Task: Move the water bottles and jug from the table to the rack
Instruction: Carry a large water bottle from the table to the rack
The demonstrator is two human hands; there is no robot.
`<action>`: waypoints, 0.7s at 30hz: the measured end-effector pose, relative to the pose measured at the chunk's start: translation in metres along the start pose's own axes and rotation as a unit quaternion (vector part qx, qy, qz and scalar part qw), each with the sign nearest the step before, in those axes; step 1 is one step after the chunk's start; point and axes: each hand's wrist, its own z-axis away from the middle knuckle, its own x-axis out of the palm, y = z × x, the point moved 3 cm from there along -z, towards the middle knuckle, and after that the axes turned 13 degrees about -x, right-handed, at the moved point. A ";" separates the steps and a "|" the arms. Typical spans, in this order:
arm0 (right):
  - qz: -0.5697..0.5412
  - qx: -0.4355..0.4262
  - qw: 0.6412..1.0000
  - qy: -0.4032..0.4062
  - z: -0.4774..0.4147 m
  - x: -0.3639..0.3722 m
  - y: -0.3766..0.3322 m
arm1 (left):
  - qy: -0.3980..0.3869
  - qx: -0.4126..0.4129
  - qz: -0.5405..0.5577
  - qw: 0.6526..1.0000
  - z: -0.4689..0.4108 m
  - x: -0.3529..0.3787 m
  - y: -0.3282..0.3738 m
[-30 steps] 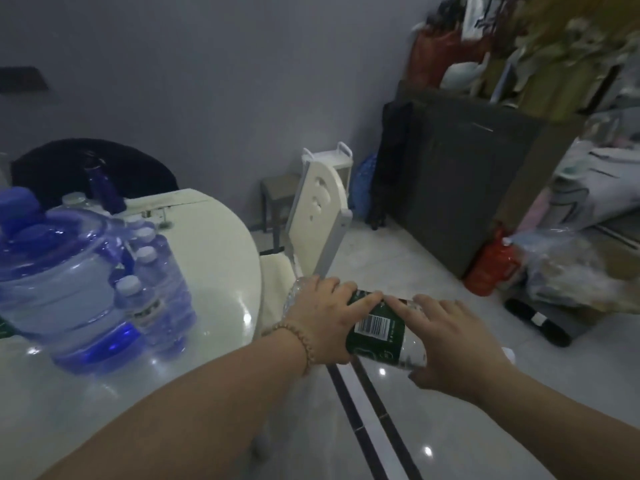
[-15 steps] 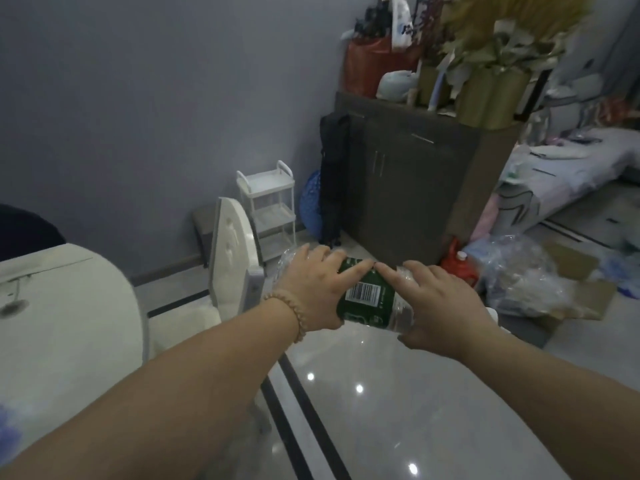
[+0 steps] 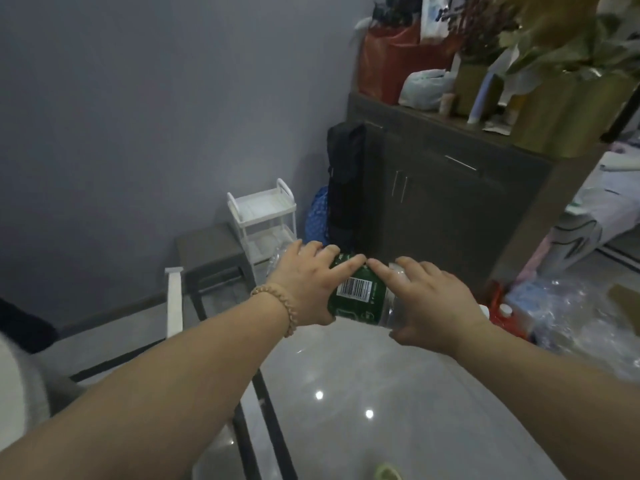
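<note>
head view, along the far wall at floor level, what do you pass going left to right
grey stool → white rack → blue bag → black bag → dark cabinet

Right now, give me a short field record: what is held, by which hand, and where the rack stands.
held: water bottle, green label, lying sideways
left hand: holds its left end
right hand: holds its right end
rack: white, tiered, ahead by the wall
nearby: stool on its left, cabinet further right
stage: bottle not yet on rack
</note>
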 end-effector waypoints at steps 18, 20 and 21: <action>-0.015 -0.196 0.978 0.071 -0.404 0.047 0.136 | -0.039 -0.186 -0.059 0.980 -0.241 0.122 -0.232; -0.014 -0.190 0.979 0.074 -0.449 0.050 0.143 | -0.037 -0.189 -0.061 0.979 -0.268 0.140 -0.265; -0.014 -0.186 0.980 0.073 -0.472 0.053 0.147 | -0.037 -0.191 -0.055 0.979 -0.283 0.150 -0.282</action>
